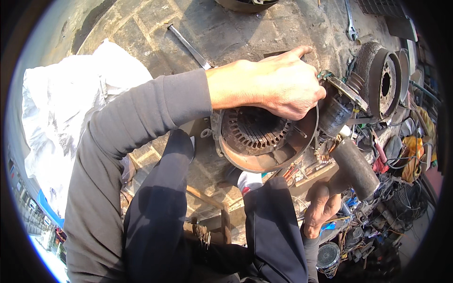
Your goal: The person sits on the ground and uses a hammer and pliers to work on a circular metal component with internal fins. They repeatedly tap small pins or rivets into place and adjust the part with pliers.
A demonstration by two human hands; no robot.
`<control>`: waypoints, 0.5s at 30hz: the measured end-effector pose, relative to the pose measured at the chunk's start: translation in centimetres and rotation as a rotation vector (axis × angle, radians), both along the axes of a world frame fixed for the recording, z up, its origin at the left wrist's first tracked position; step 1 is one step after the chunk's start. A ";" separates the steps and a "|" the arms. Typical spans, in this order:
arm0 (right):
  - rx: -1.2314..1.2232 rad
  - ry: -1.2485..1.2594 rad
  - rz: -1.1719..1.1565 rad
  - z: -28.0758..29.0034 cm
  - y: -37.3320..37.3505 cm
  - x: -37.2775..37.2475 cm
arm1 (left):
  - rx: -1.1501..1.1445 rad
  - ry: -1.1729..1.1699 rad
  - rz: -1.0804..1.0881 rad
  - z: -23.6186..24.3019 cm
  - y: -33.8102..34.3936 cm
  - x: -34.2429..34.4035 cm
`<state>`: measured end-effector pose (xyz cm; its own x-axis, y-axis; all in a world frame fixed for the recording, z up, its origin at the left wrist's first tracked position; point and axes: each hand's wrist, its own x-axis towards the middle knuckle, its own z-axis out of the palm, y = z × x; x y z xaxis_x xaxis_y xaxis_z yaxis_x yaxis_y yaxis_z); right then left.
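My left hand reaches across the far rim of a round motor housing, palm down. One finger stretches outward while the others curl under, and whatever they hold is hidden beneath the hand. Inside the housing shows a ring of slotted stator core. On the lower right, my right hand is closed round the short handle of a hammer with a thick, cylindrical metal head. The hammer head is raised apart from the housing, beyond its right side.
White sacking lies at the left. A long metal bar rests beyond my left forearm. An adjustable wrench lies far right, above a rusty wheel-like drum. A dark cylindrical part stands beside the housing. Scrap parts and wires crowd the right.
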<state>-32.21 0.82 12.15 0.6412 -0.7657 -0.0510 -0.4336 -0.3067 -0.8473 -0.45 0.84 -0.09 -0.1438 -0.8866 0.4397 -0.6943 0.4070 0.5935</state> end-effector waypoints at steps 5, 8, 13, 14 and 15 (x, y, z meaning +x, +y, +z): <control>-0.055 0.437 0.071 -1.1 -0.2 0.3 | 0.000 -0.020 0.020 -0.2 0.0 -0.1; 0.035 0.407 -0.052 -0.6 -0.7 -0.1 | 0.051 -0.040 -0.005 0.3 0.0 0.1; -0.064 0.197 0.048 -0.6 -0.1 -0.7 | 0.157 -0.171 -0.036 1.2 0.3 0.4; -0.180 0.374 0.115 -1.0 0.0 -0.8 | 0.175 -0.184 -0.043 1.4 0.3 0.4; -0.055 0.546 0.070 -1.1 -0.1 -0.8 | 0.178 -0.172 -0.040 1.5 0.3 0.4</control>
